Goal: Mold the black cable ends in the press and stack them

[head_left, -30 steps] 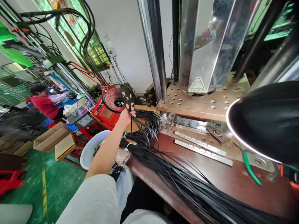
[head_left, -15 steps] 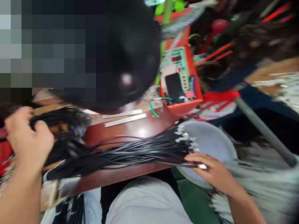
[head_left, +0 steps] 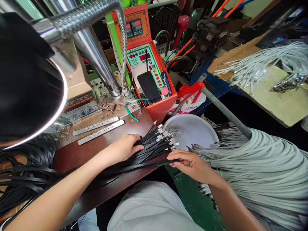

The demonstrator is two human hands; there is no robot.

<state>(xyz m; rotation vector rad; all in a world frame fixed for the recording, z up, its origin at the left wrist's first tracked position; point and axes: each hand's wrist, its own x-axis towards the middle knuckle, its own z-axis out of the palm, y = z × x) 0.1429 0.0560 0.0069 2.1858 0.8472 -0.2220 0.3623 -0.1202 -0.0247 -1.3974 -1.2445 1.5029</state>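
Observation:
A bundle of flat black cables [head_left: 144,157] with small silvery connectors [head_left: 166,136] at their ends lies across the brown tabletop. On the upper side of that bundle is my left hand [head_left: 127,147], thumb and fingers closed on black cable near the connector end. My right hand [head_left: 192,163] pinches black cable at the bundle's near right side; the end is hidden in my fingers. Beyond the left forearm rest two slotted metal bars [head_left: 101,132] and green-handled cutters [head_left: 132,114].
A pale round tub [head_left: 194,126] with small bits inside stands right of the table edge. An orange control box [head_left: 158,106] carries a phone [head_left: 149,87]. Grey cables [head_left: 264,166] hang over a pole [head_left: 226,112] at right. A bright-rimmed lamp [head_left: 64,96] looms at left.
My left hand has come from the far left onto the bundle near its connectors. The view has shifted, showing more of the machine and grey cables. My right hand still pinches cable.

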